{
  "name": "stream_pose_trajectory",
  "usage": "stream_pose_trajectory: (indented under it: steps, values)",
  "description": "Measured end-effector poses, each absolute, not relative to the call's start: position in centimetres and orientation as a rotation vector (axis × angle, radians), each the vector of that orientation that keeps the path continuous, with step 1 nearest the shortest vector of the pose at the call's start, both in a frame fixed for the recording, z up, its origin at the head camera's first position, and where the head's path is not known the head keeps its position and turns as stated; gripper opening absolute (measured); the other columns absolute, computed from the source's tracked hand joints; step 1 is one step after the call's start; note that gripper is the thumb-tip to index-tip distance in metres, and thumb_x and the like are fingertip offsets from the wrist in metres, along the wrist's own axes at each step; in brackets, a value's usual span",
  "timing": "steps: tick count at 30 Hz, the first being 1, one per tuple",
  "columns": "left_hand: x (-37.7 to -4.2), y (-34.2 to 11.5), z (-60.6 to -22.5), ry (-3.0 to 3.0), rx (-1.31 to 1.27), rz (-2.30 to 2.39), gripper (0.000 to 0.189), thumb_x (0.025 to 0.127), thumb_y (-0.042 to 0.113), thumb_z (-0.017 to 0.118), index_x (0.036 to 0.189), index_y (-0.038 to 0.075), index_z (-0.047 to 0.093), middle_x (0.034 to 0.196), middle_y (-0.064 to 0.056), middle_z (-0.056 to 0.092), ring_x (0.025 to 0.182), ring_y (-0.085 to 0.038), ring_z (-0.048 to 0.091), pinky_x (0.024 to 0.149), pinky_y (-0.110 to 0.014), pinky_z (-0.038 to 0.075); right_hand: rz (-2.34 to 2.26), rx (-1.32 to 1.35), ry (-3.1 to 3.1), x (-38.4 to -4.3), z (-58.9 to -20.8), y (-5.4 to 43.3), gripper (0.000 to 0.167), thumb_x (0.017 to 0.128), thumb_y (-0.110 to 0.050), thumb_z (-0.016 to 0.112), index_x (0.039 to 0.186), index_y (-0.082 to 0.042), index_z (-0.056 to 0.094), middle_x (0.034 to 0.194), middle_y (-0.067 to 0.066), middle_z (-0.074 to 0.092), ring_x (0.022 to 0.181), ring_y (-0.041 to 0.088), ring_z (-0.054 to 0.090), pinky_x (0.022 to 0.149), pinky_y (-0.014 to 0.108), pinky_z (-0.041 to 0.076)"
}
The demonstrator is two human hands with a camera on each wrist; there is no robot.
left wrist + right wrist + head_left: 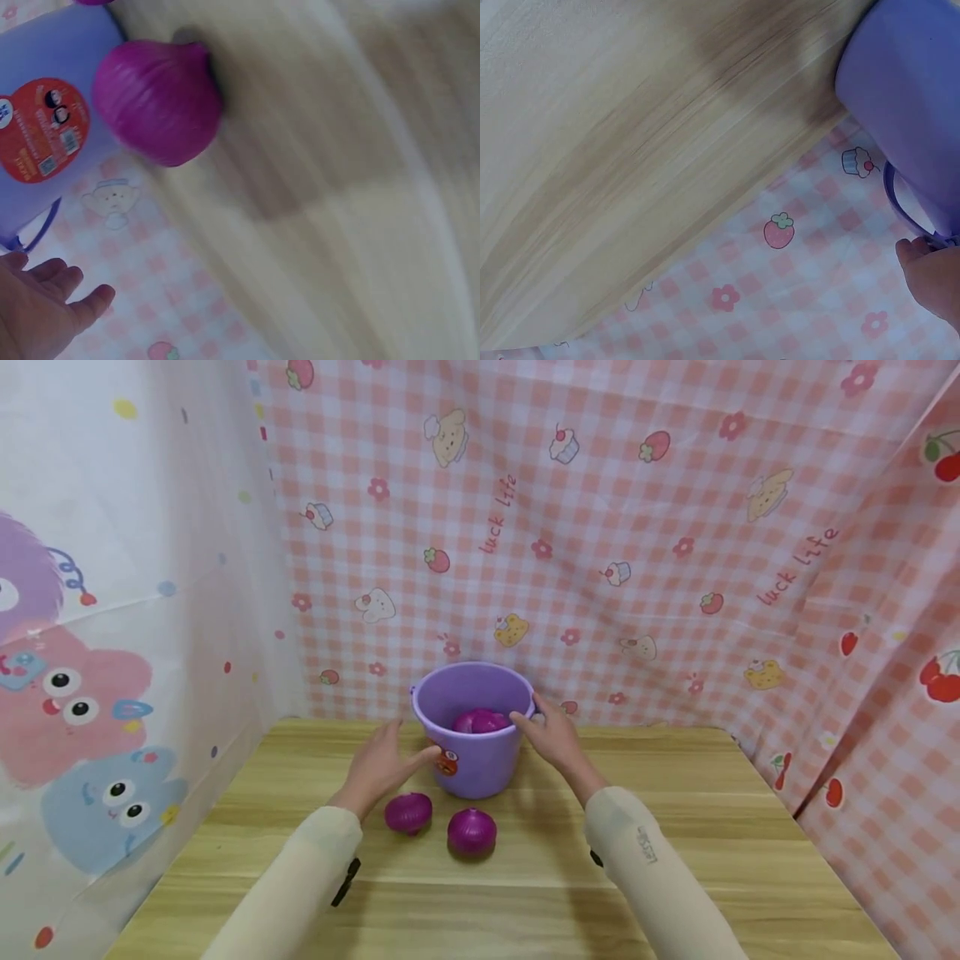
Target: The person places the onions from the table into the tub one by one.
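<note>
A purple bucket (487,768) stands upright on the table with red onions (480,721) inside, partly hidden by its front wall. My right hand (555,739) grips the bucket's right rim, thumb at the front edge and fingers behind. In the right wrist view that hand (934,277) is at the rim where the handle (900,206) joins. My left hand (381,764) is spread at the bucket's left side, its thumb near the sticker (447,762). Fingers look loose and hold nothing in the left wrist view. Two red onions, a left one (408,812) and a right one (472,833), lie before the bucket.
The wooden table (675,843) reaches back to a pink checked curtain (600,527). A white cartoon-print curtain (187,610) hangs along the left, and the checked cloth continues on the right.
</note>
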State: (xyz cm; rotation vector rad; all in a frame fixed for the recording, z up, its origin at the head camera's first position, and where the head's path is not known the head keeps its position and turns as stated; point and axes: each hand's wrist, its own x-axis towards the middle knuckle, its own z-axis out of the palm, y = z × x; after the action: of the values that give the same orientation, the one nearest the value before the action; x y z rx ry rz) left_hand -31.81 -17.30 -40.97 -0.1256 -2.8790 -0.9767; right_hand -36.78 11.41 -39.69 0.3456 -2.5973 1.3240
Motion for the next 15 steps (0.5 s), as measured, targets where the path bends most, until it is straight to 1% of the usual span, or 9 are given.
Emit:
stream_pose_trajectory:
  steps: [2,6,8,13,15]
  values:
    - [-31.6,-17.5,-41.5,-2.895,-0.129,-0.996,0.104,0.086,0.069,0.061,0.154,0.0,0.025,0.156,-0.025,0.03,0.141,-0.044,0.03,0.112,-0.061,0.027,1.32,0.349,-2.591,-36.8,-39.7,11.5,0.07,0.096,-0.04,0.062,0.15,-0.001,0.04,0.149,0.021,0.044,0.138,0.04,0.039,0.114,0.055,0.029]
    - [-31.2,-18.1,-42.7,-2.901,-0.149,-1.054,0.106,0.084,0.065,0.067,0.153,-0.003,0.026,0.155,-0.028,0.029,0.141,-0.045,0.029,0.113,-0.061,0.026,1.32,0.358,-2.581,-36.9,-39.7,11.6,0.067,0.096,-0.038,0.062,0.15,-0.002,0.041,0.147,0.022,0.047,0.136,0.041,0.041,0.113,0.055,0.03]
    - [-31.0,-18.5,-43.4,-2.896,-0.151,-1.067,0.105,0.083,0.063,0.069,0.152,-0.005,0.027,0.155,-0.028,0.03,0.141,-0.046,0.029,0.113,-0.06,0.025,1.343,0.365,-2.584,-36.9,-39.7,11.6,0.067,0.097,-0.037,0.062,0.151,-0.004,0.041,0.147,0.021,0.047,0.136,0.039,0.041,0.113,0.054,0.03]
    - [-30.3,-19.4,-44.7,-2.914,-0.096,-1.11,0.104,0.083,0.06,0.071,0.151,-0.006,0.028,0.153,-0.03,0.031,0.14,-0.047,0.03,0.113,-0.06,0.026,1.383,0.346,-2.607,-36.9,-39.8,11.5,0.069,0.097,-0.039,0.062,0.153,-0.006,0.037,0.151,0.017,0.043,0.14,0.036,0.038,0.115,0.052,0.027]
    - [-30.1,-19.6,-45.1,-2.922,-0.075,-1.14,0.106,0.083,0.062,0.07,0.151,-0.007,0.027,0.153,-0.031,0.03,0.14,-0.048,0.03,0.112,-0.061,0.026,1.388,0.334,-2.615,-36.9,-39.7,11.6,0.071,0.097,-0.04,0.062,0.153,-0.005,0.035,0.152,0.016,0.041,0.141,0.035,0.035,0.116,0.051,0.026]
